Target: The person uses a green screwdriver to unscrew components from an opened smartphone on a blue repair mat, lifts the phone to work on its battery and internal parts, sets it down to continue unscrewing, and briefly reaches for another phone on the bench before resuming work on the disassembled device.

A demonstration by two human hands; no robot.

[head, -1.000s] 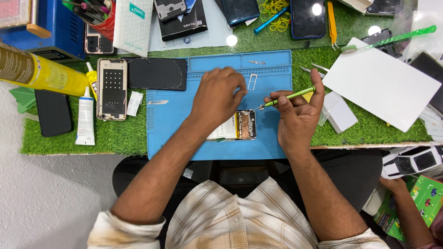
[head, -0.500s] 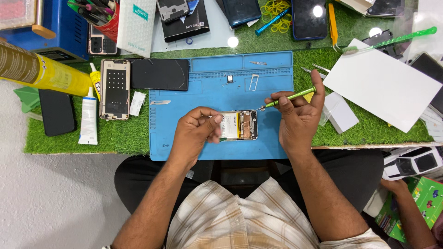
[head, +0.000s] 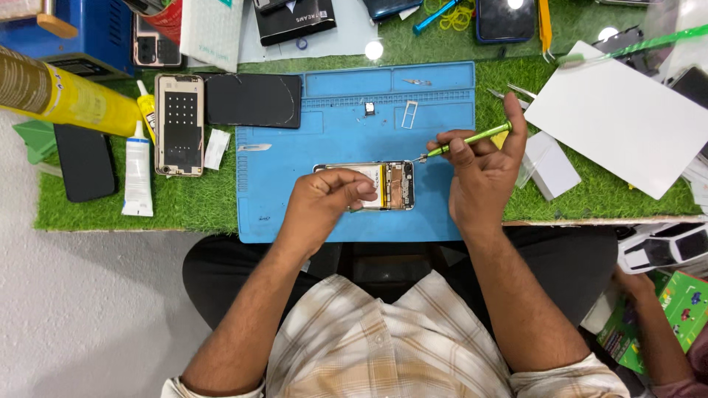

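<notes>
A bench covered in green artificial turf carries a blue work mat, with phone parts and tools strewn around it. Near the front edge of the mat lies an opened phone, back cover off, its circuit board and battery showing. Its long axis runs left to right, parallel to the bench's front edge, with the board end toward the right.

The left hand rests on the phone's left part, covering it; its fingers are curled together and pinched over the battery area, though what, if anything, they grip there cannot be told. The right hand sits just to the right of the phone, closed around a green screwdriver. The tool slants from upper right down to lower left, its metal tip hovering just above the phone's upper right corner.

Left of the mat lie a phone frame, a black back cover, a white glue tube and a yellow cylinder. A white sheet lies to the right. At the lower right, another person's hand holds a small device.
</notes>
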